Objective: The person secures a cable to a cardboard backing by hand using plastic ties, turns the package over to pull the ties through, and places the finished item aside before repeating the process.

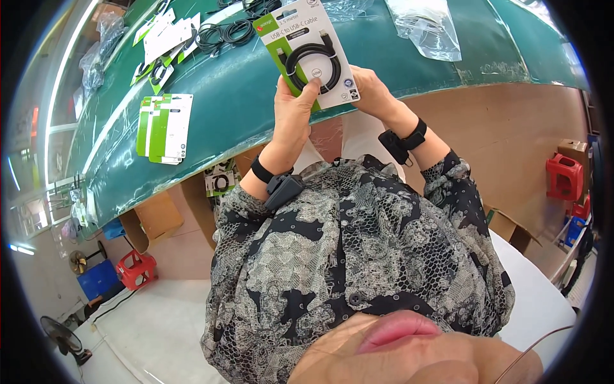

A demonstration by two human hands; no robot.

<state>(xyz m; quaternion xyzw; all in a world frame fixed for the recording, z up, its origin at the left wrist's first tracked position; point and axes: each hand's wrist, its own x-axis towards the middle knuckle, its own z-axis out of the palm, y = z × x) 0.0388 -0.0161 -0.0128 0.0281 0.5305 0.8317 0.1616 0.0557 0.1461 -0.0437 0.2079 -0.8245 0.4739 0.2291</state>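
Observation:
A flat white and green retail card with a coiled black cable [311, 54] is held up over the edge of the green table [256, 96]. My left hand [293, 114] grips its lower left corner, thumb pressed on the front. My right hand [373, 89] holds its right edge from behind. Both wrists wear black bands with small black devices.
A stack of white and green packaging cards [165, 128] lies on the table at left. More cards and loose coiled black cables [224, 32] lie farther back. Clear plastic bags [427, 29] sit at upper right. Cardboard boxes and red stools [564, 176] stand on the floor.

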